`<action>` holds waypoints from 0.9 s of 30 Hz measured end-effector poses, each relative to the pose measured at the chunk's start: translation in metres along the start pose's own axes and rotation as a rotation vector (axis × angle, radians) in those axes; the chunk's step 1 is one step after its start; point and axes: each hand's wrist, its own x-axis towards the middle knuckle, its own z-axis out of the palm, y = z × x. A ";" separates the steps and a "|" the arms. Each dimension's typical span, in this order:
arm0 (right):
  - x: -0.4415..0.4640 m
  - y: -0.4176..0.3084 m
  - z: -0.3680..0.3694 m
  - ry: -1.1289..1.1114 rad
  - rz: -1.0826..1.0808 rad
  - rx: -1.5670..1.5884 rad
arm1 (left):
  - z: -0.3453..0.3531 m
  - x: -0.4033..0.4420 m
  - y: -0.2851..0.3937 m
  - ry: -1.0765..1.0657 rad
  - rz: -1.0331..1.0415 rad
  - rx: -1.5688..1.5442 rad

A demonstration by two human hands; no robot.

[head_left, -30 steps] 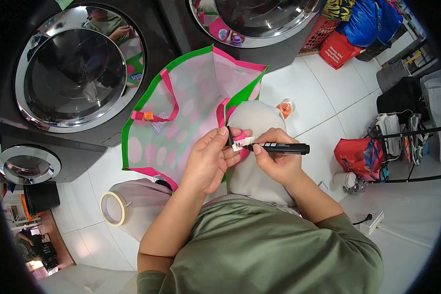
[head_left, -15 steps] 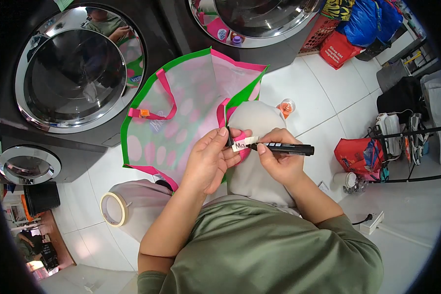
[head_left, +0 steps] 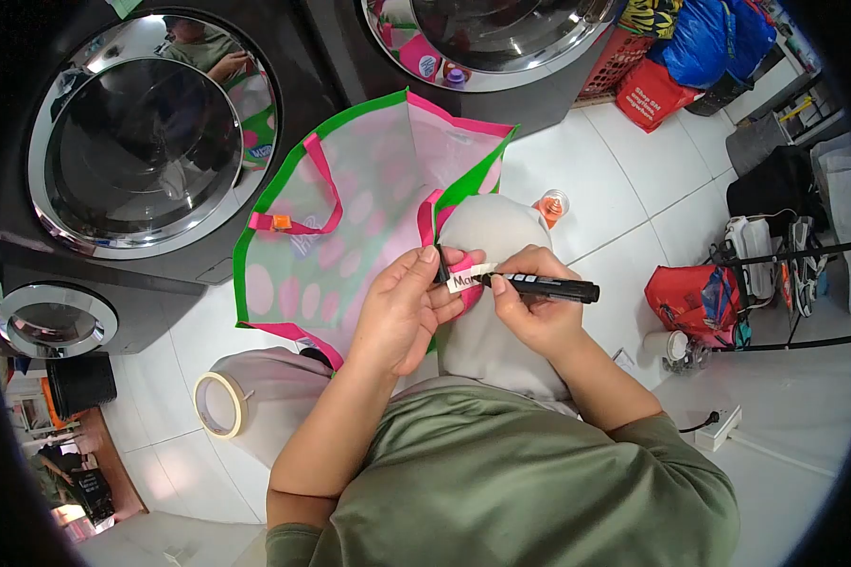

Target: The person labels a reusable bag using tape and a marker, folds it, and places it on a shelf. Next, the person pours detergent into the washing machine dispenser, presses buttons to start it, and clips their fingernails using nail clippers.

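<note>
My right hand grips a black marker, its tip on a strip of pale tape that bears the handwritten letters "Ma" and part of another stroke. The tape lies on a pink bag handle, which rests over my knee. My left hand pinches a black marker cap between thumb and finger, while its other fingers support the handle and tape from the side. The handle belongs to a large green-edged bag with pink dots, standing open between my legs. A tape roll sits on my left thigh.
Front-loading washers stand just beyond the bag. A clear container with orange contents is on the tiled floor. To the right are a red bag, a black rack and a white power outlet.
The marker tip has moved slightly along the tape, and a further stroke shows after "Ma". The marker's rear end has shifted a little left and down. My left hand stays put.
</note>
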 end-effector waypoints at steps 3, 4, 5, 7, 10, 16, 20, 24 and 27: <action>0.000 -0.002 0.001 0.043 0.006 0.103 | 0.000 -0.001 0.000 0.001 0.006 -0.002; 0.000 -0.003 0.001 0.058 0.028 0.132 | -0.001 -0.001 0.000 -0.001 0.008 -0.003; -0.001 -0.004 0.000 0.073 0.049 0.162 | -0.001 0.000 0.000 -0.003 0.010 -0.011; 0.000 -0.005 0.000 0.083 0.069 0.178 | -0.002 0.000 0.000 -0.009 0.014 -0.026; 0.000 -0.005 0.002 0.075 0.052 0.130 | -0.002 0.000 0.000 -0.005 0.020 -0.027; -0.001 -0.001 0.003 0.062 0.052 0.073 | -0.002 -0.001 0.000 -0.058 0.000 -0.003; -0.003 0.001 -0.001 0.016 0.027 0.030 | -0.001 -0.001 -0.001 -0.034 0.010 -0.009; -0.001 -0.002 0.002 0.086 0.004 0.110 | 0.000 0.000 -0.002 -0.009 0.028 -0.023; -0.001 -0.002 0.001 0.088 0.048 0.121 | -0.001 0.000 -0.002 -0.006 0.026 -0.021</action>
